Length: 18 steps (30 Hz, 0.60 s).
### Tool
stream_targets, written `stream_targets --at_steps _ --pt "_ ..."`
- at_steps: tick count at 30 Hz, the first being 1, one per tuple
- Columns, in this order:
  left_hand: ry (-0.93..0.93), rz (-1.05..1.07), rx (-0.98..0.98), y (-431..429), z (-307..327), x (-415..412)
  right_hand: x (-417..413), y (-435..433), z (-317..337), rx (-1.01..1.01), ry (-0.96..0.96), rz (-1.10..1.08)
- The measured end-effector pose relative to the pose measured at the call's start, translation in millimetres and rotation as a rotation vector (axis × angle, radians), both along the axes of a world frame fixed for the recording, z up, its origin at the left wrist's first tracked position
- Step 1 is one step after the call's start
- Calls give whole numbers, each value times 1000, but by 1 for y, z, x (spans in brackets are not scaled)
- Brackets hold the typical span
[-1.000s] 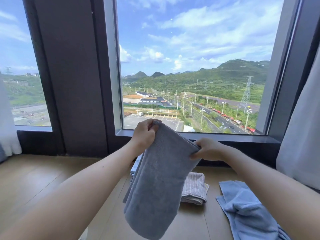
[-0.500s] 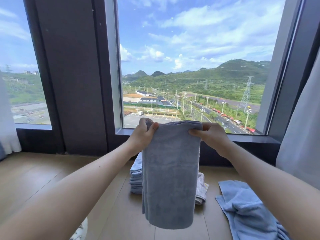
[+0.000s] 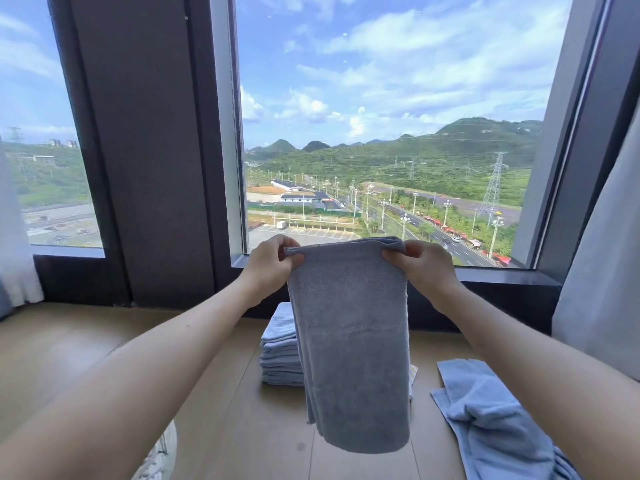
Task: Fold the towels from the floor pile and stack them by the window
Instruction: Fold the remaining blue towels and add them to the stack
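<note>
A wide window [image 3: 381, 116] fills the view beyond the left grip [image 3: 273, 268] and right grip [image 3: 422, 271], with wooden floor [image 3: 86, 348] spread below them. A grey towel [image 3: 349, 341], folded double, hangs straight down from the two grips, clear of the floor; a crumpled blue towel [image 3: 491, 420] lies below and right of the right grip, and a stack of folded towels [image 3: 280, 355] sits below the left grip, partly behind the hanging towel. Each grip pinches one top corner between thumb and curled fingers
</note>
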State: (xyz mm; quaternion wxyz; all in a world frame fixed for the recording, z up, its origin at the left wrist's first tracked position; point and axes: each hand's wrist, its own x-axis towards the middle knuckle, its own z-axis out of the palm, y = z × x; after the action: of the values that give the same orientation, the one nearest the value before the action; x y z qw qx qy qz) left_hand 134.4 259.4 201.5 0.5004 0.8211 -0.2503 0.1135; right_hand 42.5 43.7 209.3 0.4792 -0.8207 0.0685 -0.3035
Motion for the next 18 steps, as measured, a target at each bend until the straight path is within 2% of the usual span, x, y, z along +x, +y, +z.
stream_targets --at_steps 3,7,10,18 --pt "-36 19 168 4 -3 1 2 5 -1 -12 3 -2" --pt "54 -114 244 -3 -6 -8 1 12 -4 -238 66 68" --pt "-15 -183 273 -22 -3 -21 3 22 -9 -389 77 103" --pt "-109 -205 298 -41 -1 -35 5 27 -15 -407 158 153"
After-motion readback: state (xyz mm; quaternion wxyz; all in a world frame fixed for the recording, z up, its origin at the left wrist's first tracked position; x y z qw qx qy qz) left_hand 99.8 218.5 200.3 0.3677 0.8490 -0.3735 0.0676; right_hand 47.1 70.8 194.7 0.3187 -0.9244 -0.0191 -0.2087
